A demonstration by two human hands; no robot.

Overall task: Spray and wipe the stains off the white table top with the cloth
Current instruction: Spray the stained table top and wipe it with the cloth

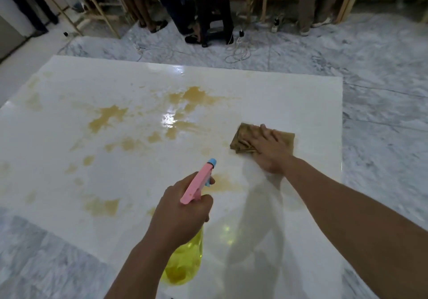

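Observation:
A glossy white table top carries several yellow-brown stains across its middle and left. My left hand grips a spray bottle with a yellow body and a pink trigger head, its blue nozzle pointing toward the far side. My right hand lies flat on a brown cloth, pressing it onto the table near the right edge. Another stain sits between the two hands.
Grey marble floor surrounds the table. Beyond the far edge stand several people's legs, wooden frames and loose white cables on the floor.

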